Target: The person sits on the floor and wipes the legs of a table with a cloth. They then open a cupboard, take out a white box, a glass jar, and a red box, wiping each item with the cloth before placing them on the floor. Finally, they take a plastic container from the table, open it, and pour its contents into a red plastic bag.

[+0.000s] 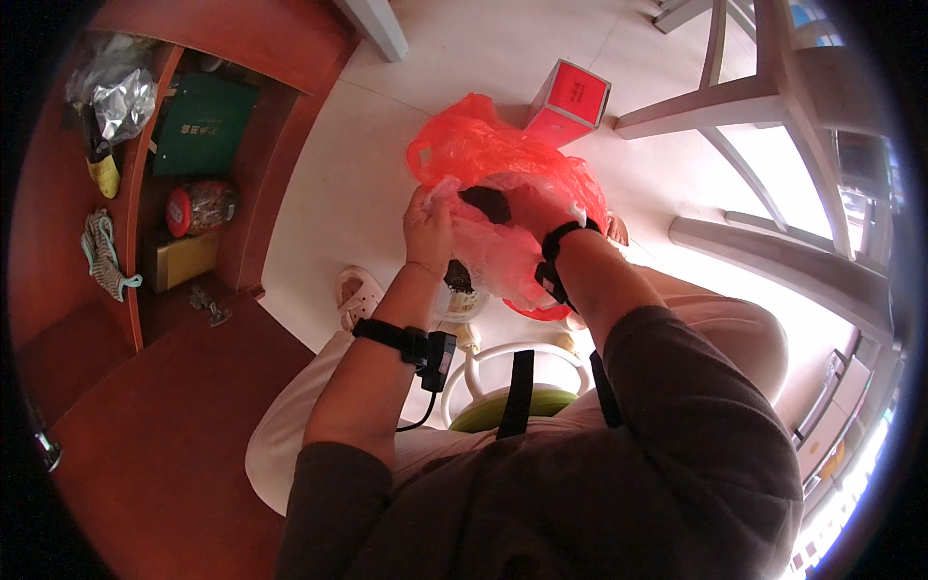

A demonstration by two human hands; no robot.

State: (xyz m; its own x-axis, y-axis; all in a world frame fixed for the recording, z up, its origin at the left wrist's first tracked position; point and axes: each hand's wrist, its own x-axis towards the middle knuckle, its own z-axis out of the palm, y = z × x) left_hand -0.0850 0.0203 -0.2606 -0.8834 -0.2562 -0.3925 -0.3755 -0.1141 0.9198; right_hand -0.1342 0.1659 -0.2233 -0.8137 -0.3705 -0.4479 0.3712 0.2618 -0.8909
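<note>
A red plastic bag [493, 141] stands on the floor between my knees, its mouth spread wide. Inside it is a thinner, translucent pinkish bag [500, 257], and some dark, dry-looking material [486, 204] shows through the opening. My left hand [429, 230] pinches the edge of the translucent bag on the left side. My right hand [533, 206] reaches down into the bags; its fingers are hidden by the plastic. Below the bags, close to my feet, sits a clear round container [462, 304] with similar dark stuff [458, 277] at its top, partly covered.
A red box [573, 101] stands beyond the bags. To the left, an open wooden cabinet [246, 217] holds a red-lidded jar [203, 209], a green folder [206, 127] and a gold-coloured box [181, 259]. Grey-white chairs [703, 112] stand to the right. I sit on a small stool [507, 407].
</note>
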